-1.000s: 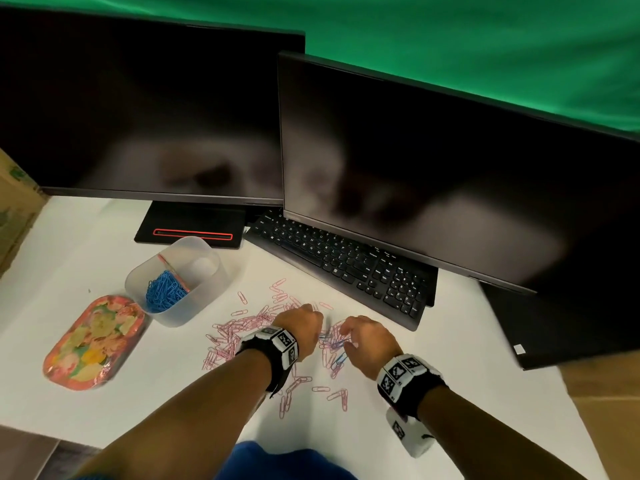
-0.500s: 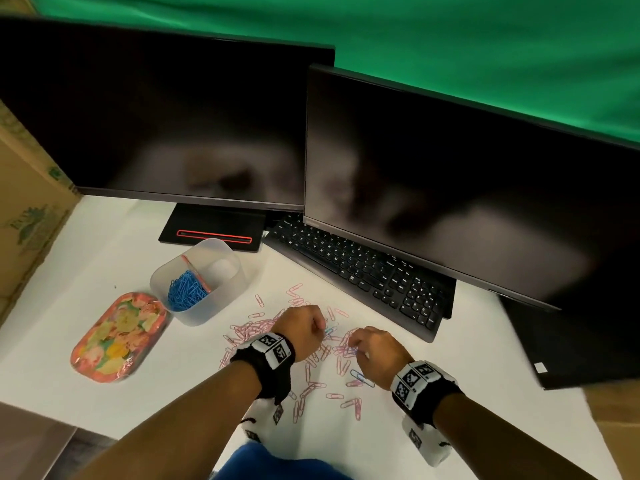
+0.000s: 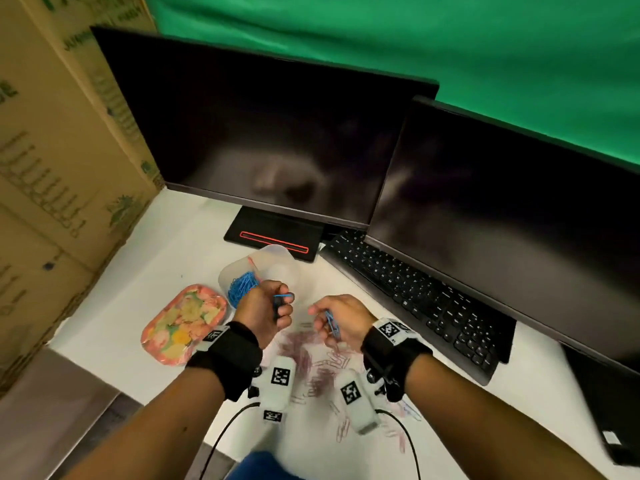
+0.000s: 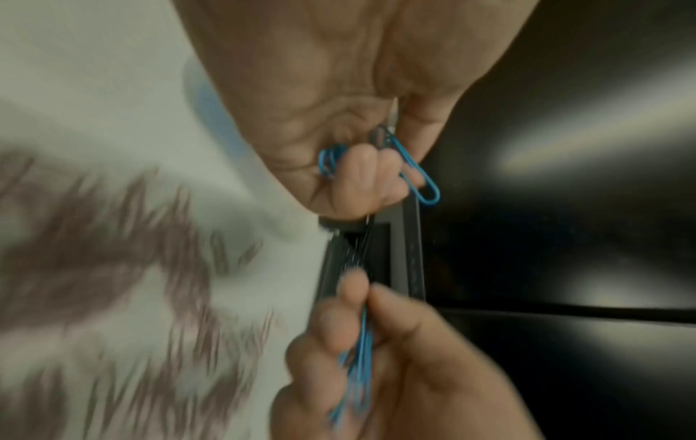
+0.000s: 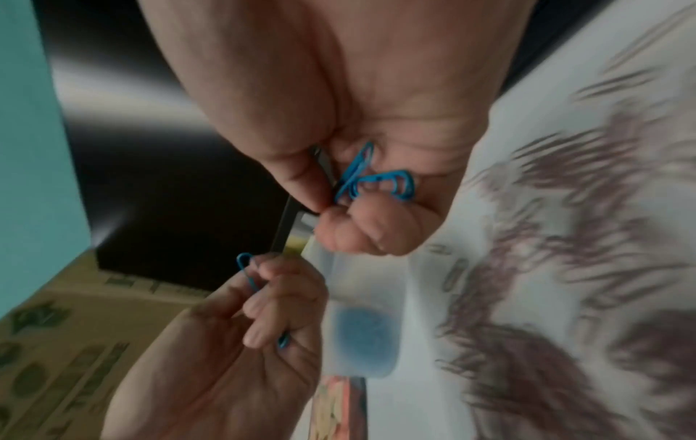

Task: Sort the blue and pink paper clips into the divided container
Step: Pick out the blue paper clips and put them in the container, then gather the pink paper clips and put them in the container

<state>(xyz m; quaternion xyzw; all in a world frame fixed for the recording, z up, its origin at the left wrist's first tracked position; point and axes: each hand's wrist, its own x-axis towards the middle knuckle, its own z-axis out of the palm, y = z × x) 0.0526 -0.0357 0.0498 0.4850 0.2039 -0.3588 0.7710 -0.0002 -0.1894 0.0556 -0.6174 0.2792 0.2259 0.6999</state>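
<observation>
My left hand (image 3: 277,306) is raised above the white desk and grips blue paper clips (image 4: 418,175) in curled fingers, just right of the divided container (image 3: 277,261). That translucent container holds a heap of blue clips (image 3: 240,289) in its left compartment; a pink divider splits it. My right hand (image 3: 329,320) pinches several blue clips (image 5: 361,178) between thumb and fingers, lifted a little off the desk. Pink paper clips (image 3: 311,358) lie scattered on the desk below and between both hands, blurred in the wrist views.
A flowered pink tray (image 3: 183,323) sits left of the container. Two dark monitors (image 3: 263,140) and a black keyboard (image 3: 415,299) stand behind. A cardboard box (image 3: 52,168) walls the left side. A loose blue clip (image 3: 412,408) lies near my right forearm.
Both hands have lifted off the clip pile, each carrying blue clips. The left hand has moved left toward the container, and the head view has swung left.
</observation>
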